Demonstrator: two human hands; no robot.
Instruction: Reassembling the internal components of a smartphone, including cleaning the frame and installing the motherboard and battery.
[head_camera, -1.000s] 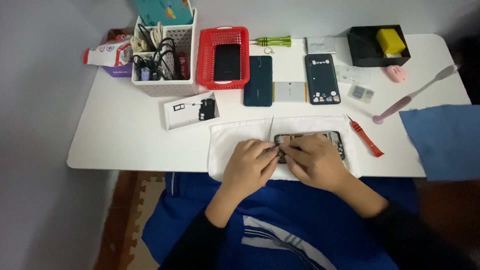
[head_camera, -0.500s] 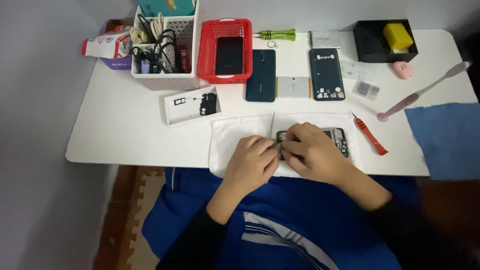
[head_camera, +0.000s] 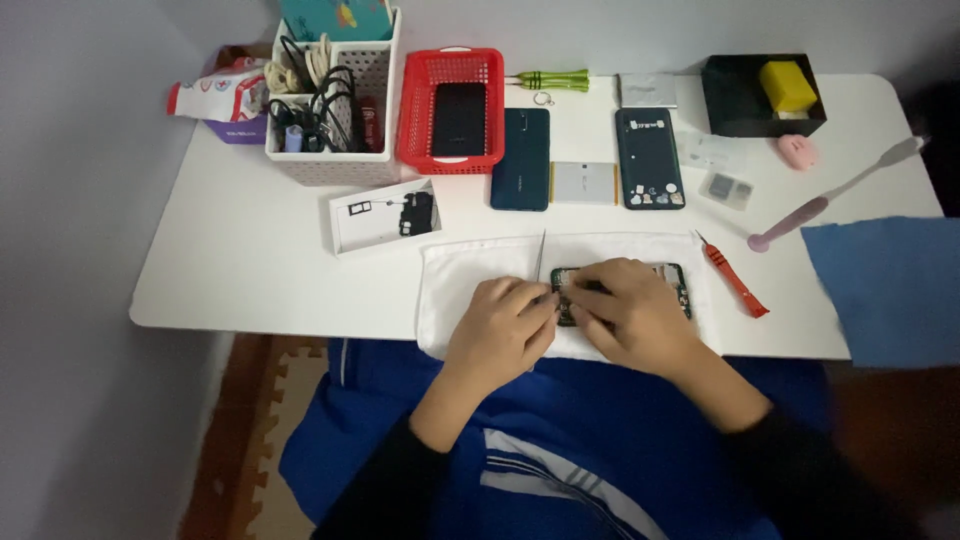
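head view: opened phone (head_camera: 672, 281) lies flat on white cloth (head_camera: 460, 290), dark frame, green board showing, mostly covered by hands. left hand (head_camera: 500, 330) at phone's left end, fingers curled around thin metal tool (head_camera: 540, 258). right hand (head_camera: 630, 315) rests over phone's middle, pressing down; hands close together, nearly touching. red pry tool (head_camera: 732, 280) just right of phone. red basket (head_camera: 450, 110) well beyond phone.

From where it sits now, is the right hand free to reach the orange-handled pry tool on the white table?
Probably yes. The right hand rests on the opened phone; the orange-handled pry tool lies just beside it on the white table, with nothing between.
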